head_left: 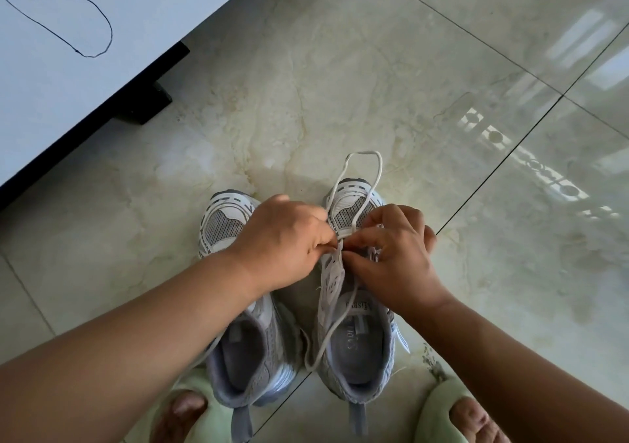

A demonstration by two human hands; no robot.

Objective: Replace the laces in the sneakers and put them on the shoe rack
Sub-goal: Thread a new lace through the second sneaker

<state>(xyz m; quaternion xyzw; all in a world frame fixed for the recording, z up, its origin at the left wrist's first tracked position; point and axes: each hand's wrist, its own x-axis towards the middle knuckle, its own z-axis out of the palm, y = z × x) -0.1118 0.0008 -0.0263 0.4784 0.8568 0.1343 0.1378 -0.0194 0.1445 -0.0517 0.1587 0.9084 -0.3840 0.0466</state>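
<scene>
Slippers: two pale green open-toed slippers, the left slipper [190,405] and the right slipper [452,412], sit at the bottom edge on the person's feet, toes showing.
Sneakers: a grey-and-white pair stands side by side on the floor just ahead of the slippers, heels toward the person, toes pointing away; the left sneaker [245,347] and the right sneaker [354,347] are close together, not touching as far as can be seen.
Lace: a white lace [360,184] runs through the right sneaker's lower eyelets; one loop reaches forward past the toe onto the tiles, and one loose end trails back across the tongue and over the collar.
Left hand: the left hand [286,241] crosses above the left sneaker's forefoot, its fingertips pinching the lace at the right sneaker's eyelet row.
Right hand: the right hand [394,255] hovers over the right sneaker's midfoot, fingers curled, thumb and forefinger pinching the same lace just beside the left fingertips.
Floor: glossy marbled tile floor [374,68] with dark grout lines and window reflections at the right.
Cabinet: a white cabinet [102,68] on a black base fills the far left corner, its top bearing a hand-drawn black outline [111,27].
</scene>
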